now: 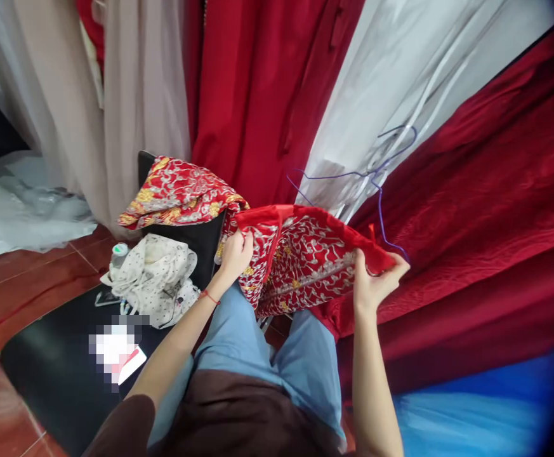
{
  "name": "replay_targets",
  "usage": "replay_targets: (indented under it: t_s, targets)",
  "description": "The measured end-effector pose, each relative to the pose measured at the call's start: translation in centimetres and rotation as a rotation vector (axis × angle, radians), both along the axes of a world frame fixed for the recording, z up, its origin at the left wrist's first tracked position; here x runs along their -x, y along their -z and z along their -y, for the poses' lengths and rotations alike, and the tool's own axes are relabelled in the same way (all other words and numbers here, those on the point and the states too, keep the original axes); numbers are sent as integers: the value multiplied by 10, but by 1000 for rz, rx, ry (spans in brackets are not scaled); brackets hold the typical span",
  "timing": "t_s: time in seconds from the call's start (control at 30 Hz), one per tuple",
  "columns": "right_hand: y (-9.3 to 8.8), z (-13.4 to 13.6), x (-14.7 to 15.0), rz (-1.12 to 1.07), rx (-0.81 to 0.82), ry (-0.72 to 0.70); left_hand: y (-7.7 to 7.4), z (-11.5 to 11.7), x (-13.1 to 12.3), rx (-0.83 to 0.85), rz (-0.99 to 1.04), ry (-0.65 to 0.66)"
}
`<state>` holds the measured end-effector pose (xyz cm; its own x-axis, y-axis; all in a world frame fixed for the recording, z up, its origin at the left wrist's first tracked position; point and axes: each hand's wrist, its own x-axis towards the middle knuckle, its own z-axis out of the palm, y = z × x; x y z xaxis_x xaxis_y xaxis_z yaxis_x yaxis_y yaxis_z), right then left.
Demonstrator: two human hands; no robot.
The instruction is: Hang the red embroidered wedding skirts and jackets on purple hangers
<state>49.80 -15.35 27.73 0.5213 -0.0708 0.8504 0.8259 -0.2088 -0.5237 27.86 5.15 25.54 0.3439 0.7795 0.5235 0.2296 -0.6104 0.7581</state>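
A red garment [312, 254] with silver and gold embroidery hangs stretched between my two hands, its plain red band along the top edge. My left hand [236, 255] pinches it near the left end of that band. At the right end, my right hand [376, 279] grips the band between thumb and fingers. A purple wire hanger [376, 174] stands behind the garment, hook upward, and its right corner comes down by my right fingertips. Whether those fingers also hold the wire I cannot tell. More red and gold embroidered cloth [181, 193] drapes over the chair to the left.
On a black seat [52, 355] at left lie a white dotted cloth [155, 276], a capped bottle [120, 252] and a partly blurred white item [132, 366]. Long red gowns [252, 95] and white fabric [367, 82] hang ahead. Blue material [476, 412] sits at lower right.
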Motion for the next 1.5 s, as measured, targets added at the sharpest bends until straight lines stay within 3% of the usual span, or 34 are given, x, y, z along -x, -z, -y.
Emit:
replay_targets:
  t_s: [0.13, 0.2, 0.27, 0.4, 0.47, 0.57, 0.7, 0.87, 1.0, 1.1, 1.23, 1.33, 1.5]
  targets:
    - [-7, 20, -19, 394, 355, 240, 8, 14, -18, 90, 103, -30]
    - [-1, 26, -26, 543, 586, 256, 8, 20, -27, 100, 137, 14]
    - [13, 35, -32, 630, 736, 172, 6, 22, -37, 126, 186, 48]
    - [50, 70, -41, 687, 878, 21, -6, 13, -66, 137, 193, 72]
    - [61, 91, -42, 629, 976, -32, -14, 6, -85, 67, 101, 74]
    - [64, 112, -42, 497, 1045, -167, -26, 0, -114, -62, -97, 68]
    - [51, 126, -53, 367, 1067, -350, -34, -8, -150, -126, -286, 33]
    - [37, 142, -94, 105, 1278, -437, -32, -29, -177, -25, -334, -19]
    - [26, 147, -111, 112, 1448, -276, -29, -40, -180, -38, -257, -24]
    - [9, 145, -106, 236, 1558, -123, -34, -35, -173, -254, -182, 48]
    - [-18, 143, -105, 294, 1647, -16, -48, -23, -165, -519, -397, 141]
    - [-30, 143, -111, 255, 1591, -30, -56, -16, -166, -570, -530, 132]
    - [-41, 141, -116, 110, 1194, -444, -62, -13, -174, -573, -566, 205]
